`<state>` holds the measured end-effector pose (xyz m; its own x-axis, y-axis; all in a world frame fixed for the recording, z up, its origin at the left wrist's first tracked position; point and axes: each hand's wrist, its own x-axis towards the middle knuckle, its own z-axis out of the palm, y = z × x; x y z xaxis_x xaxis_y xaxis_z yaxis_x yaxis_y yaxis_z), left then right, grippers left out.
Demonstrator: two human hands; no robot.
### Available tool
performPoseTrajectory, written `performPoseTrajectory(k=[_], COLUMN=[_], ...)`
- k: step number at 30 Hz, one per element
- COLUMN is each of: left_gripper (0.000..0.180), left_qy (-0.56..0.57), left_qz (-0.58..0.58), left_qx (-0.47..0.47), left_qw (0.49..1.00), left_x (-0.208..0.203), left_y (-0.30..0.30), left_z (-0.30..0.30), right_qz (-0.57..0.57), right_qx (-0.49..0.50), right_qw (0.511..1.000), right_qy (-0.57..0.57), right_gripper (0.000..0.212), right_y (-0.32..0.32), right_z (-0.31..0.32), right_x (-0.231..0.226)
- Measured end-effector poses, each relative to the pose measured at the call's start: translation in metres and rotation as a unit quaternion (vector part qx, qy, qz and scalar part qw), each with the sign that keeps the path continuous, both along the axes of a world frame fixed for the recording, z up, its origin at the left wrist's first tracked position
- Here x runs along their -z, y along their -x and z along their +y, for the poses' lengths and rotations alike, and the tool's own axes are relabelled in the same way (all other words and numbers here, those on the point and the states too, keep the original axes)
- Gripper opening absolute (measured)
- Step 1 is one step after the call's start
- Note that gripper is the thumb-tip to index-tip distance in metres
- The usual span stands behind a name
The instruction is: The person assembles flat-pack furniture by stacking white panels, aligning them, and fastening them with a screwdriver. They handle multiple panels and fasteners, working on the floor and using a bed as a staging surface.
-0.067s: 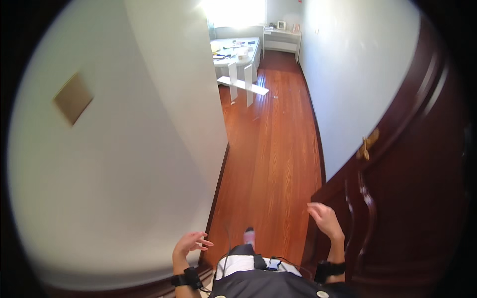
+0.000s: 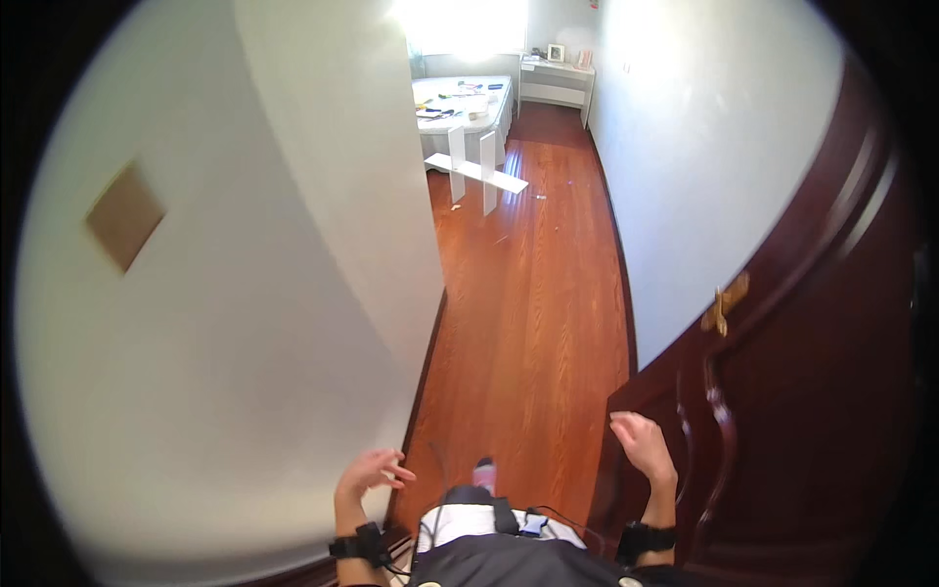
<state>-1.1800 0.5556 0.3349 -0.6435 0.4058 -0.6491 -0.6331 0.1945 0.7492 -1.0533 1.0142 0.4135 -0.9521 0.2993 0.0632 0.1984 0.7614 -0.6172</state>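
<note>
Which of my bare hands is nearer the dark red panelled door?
Your bare right hand: it shows against the door, while your bare left hand is by the plain white wall.

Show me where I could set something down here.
The floor has a long bare stretch, bordered by the left wall, the dark door and, farther off, the white boards. Nearer, it shows between the left hand and right hand, with one foot there. The bed looks crowded, small things strewn across it.
</note>
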Motion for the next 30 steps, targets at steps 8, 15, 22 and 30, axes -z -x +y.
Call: performPoseTrajectory(k=[8, 15, 22, 30], left_gripper=[0.034, 0.03, 0.031, 0.028], left_qy=[0.0, -0.004, 0.009, -0.064], left_qz=[0.156, 0.169, 0.136, 0.159], left_qx=[0.032, -0.01, -0.064, -0.114], left_qw=[0.987, 0.986, 0.989, 0.978], left_x=[-0.077, -0.071, -0.064, -0.046], left_y=[0.332, 0.546, 0.73, 0.992], left_z=[0.212, 0.325, 0.356, 0.412], right_qz=[0.024, -0.003, 0.074, 0.082], right_qx=[0.283, 0.34, -0.021, -0.276], right_qw=[0.955, 0.94, 0.997, 0.956], right_qy=[0.089, -0.035, -0.009, 0.052], right_gripper=[0.023, 0.024, 0.023, 0.022], right_y=[0.112, 0.352, 0.784, 1.093], right_z=[0.165, 0.307, 0.289, 0.175], right_x=[0.029, 0.036, -0.017, -0.027])
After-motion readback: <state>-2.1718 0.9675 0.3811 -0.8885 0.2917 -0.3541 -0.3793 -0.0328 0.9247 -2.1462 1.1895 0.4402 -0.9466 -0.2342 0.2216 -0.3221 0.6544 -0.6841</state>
